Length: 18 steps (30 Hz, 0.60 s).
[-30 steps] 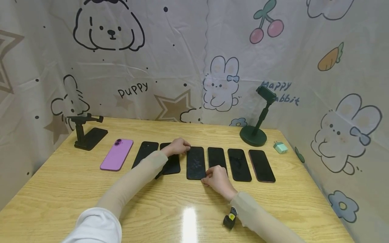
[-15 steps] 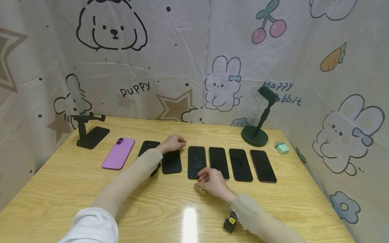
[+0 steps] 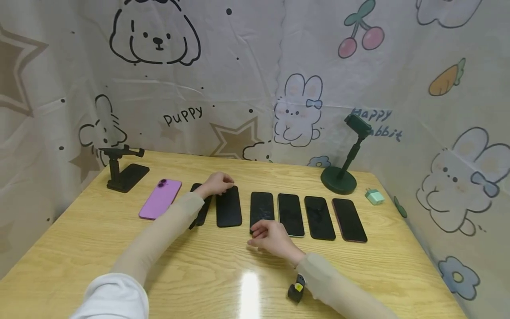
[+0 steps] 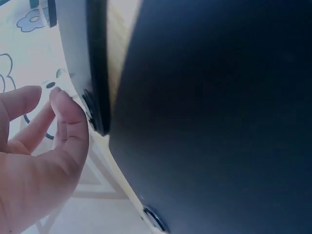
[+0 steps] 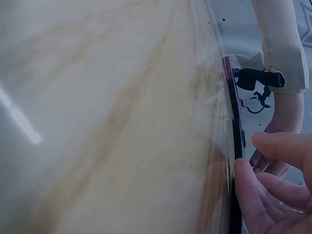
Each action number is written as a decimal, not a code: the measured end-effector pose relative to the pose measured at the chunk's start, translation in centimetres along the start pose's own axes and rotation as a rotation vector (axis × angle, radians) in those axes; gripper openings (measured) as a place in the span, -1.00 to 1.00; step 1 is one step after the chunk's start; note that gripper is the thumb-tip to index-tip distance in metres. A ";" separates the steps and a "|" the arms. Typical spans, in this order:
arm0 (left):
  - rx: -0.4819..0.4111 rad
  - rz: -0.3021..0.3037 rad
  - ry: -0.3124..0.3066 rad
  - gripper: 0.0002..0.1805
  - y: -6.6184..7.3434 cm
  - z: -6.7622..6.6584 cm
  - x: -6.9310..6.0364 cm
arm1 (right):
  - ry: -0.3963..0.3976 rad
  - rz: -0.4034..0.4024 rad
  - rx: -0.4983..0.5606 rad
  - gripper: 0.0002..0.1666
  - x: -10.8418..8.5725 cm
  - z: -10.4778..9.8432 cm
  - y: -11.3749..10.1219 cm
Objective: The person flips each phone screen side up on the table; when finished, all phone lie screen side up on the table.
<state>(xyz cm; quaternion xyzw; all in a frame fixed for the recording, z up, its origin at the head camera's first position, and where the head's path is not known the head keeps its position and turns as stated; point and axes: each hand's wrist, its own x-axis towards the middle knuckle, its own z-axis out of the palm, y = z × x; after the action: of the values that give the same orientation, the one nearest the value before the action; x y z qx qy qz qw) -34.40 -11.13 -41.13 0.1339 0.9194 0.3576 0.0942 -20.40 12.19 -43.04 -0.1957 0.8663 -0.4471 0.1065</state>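
Observation:
Several black smartphones lie in a row on the table. My left hand [image 3: 218, 183] is over the top edge of one black smartphone [image 3: 229, 210], fingers loosely bent with nothing between them; whether it touches is unclear. The left wrist view shows that hand [image 4: 46, 161] beside a phone's edge, with another dark phone [image 4: 219, 107] filling the right side. At the lower end of a neighbouring smartphone [image 3: 261, 204], my right hand [image 3: 275, 239] hovers with thumb and fingers apart, covering its bottom corner. In the right wrist view, the right hand's fingertips [image 5: 243, 170] hold nothing.
A pink phone [image 3: 161, 199] lies face down to the left, near a black phone stand [image 3: 115, 170]. Further phones [image 3: 291, 215] continue rightwards. A dark green stand [image 3: 338, 179] and a mint charger plug [image 3: 374, 196] are at the back right. A printed curtain [image 3: 239, 88] encloses the table.
My left hand has moved left, from the top corner of one phone to above its left neighbour. The right hand has let go of the lower corner and drawn slightly left and nearer.

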 end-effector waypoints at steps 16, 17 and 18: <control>0.118 -0.074 0.033 -0.63 -0.5 -0.4 -0.7 | 0.080 0.027 -0.091 -0.60 2.3 0.6 -2.1; 0.133 -0.073 0.037 -0.63 -0.5 -0.4 -0.7 | 0.081 0.038 -0.090 -0.59 2.4 0.6 -2.2; 0.144 -0.076 0.042 -0.63 -0.6 -0.4 -0.8 | 0.079 0.044 -0.089 -0.58 2.5 0.5 -2.2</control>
<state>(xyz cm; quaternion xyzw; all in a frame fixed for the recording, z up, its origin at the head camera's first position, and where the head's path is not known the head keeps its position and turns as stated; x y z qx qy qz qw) -33.89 -12.03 -41.14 0.0979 0.9489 0.2895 0.0783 -21.93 9.53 -41.57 -0.1634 0.8929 -0.4132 0.0730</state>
